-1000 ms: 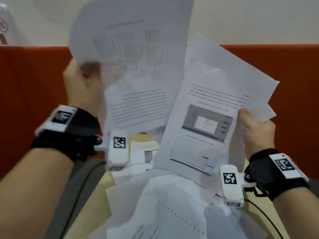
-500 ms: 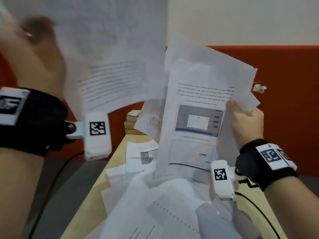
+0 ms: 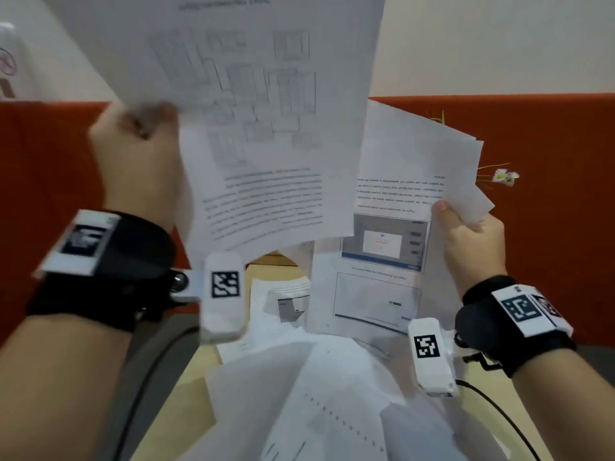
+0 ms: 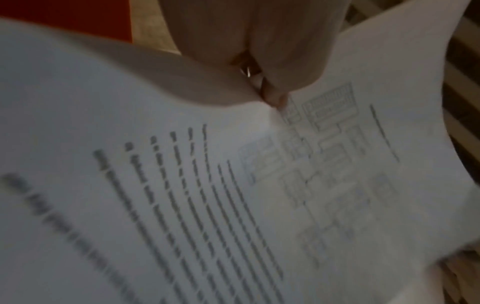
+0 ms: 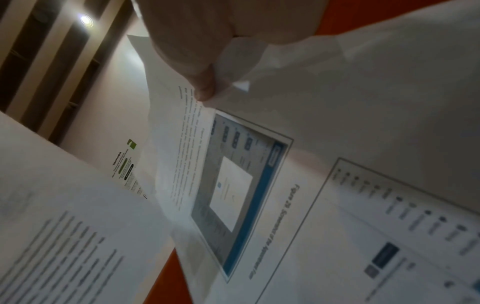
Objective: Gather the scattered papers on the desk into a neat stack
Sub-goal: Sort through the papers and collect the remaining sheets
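My left hand (image 3: 139,151) pinches a printed sheet with a diagram and text (image 3: 259,121) at its left edge and holds it up in the air; the left wrist view shows the fingers (image 4: 275,90) squeezing that sheet (image 4: 233,195). My right hand (image 3: 466,234) grips a fanned bundle of sheets (image 3: 399,207) by its right edge, thumb (image 5: 205,90) on the front page with screenshots (image 5: 246,185). The left sheet overlaps the bundle's left side. More loose papers (image 3: 319,394) lie on the desk below both hands.
A light wooden desk (image 3: 186,387) runs away from me, with an orange partition (image 3: 549,194) behind it. A printed page (image 3: 286,304) lies further back on the desk. Small flowers (image 3: 502,176) show at the partition. A black cable (image 3: 499,410) trails from the right wrist.
My left hand swung its sheet far up and left, then came back right; the sheet now overlaps the right-hand bundle. The right hand kept its bundle almost still.
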